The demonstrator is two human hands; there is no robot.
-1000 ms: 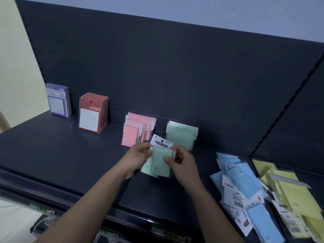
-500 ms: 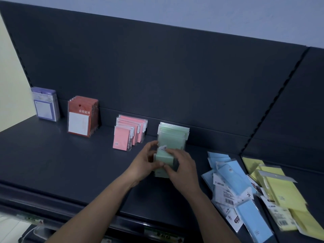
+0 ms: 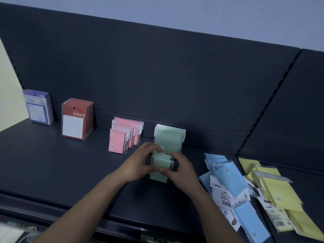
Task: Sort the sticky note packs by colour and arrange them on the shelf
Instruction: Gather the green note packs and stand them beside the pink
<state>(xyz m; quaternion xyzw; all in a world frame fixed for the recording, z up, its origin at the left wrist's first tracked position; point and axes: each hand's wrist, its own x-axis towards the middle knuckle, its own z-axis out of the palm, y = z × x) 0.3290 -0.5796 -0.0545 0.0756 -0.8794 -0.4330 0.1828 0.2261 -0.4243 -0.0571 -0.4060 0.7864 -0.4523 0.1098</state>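
Packs (image 3: pixel 161 163) in left hand (image 3: pixel 138 165) and right hand (image 3: pixel 181 171) now stand on shelf (image 3: pixel 70 165).

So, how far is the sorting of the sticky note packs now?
Done, it seems: the purple packs, red packs and pink packs stand in upright rows at the back of the shelf. In hand: the left hand and right hand hold green packs just in front of the green row. Left: the blue pile and yellow pile lie loose on the right.

Top of your view: a plain, pale grey-blue painted wall (image 3: pixel 210 16); at your far left edge: a flat, cream-yellow painted wall surface (image 3: pixel 7 100)
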